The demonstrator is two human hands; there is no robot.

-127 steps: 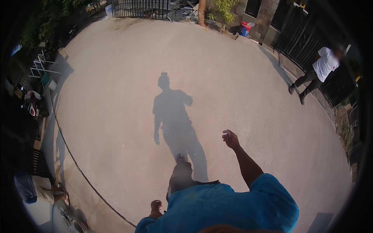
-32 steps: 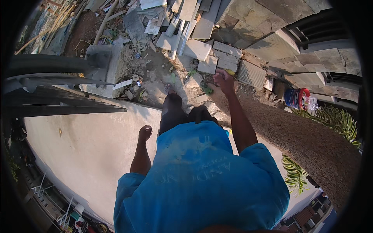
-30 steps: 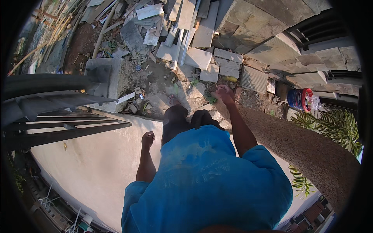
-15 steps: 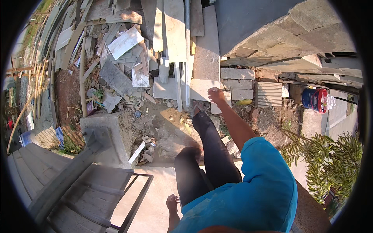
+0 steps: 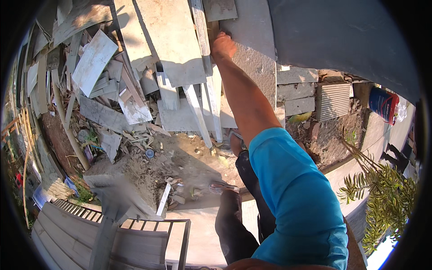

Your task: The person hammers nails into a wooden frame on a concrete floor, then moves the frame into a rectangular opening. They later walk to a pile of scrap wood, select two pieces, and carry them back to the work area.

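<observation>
My right hand [image 5: 223,46] is stretched far forward, its fingers curled at the edge of a long grey panel [image 5: 252,58]. Whatever is between those fingers is hidden. Just left of the hand runs a narrow pale strip of wood [image 5: 200,33], and beyond that lies a wide, dusty board [image 5: 173,42]. More thin strips [image 5: 196,114] slant down from under the wide board toward my feet. A smaller grey board [image 5: 220,10] overlaps the panel above the hand. My left hand is out of view.
Broken boards [image 5: 94,63] lie heaped at the left. Rubble covers the dirt before my feet. A metal railing [image 5: 180,243] and post [image 5: 105,225] stand at lower left. Upper right holds a dark sheet [image 5: 342,40], a blue-red bucket [image 5: 382,105] and a leafy plant [image 5: 382,198].
My right hand has moved forward and left, from the front of the boards to the panel's edge. My left hand has gone out of view. One foot has shifted, and the view has swung.
</observation>
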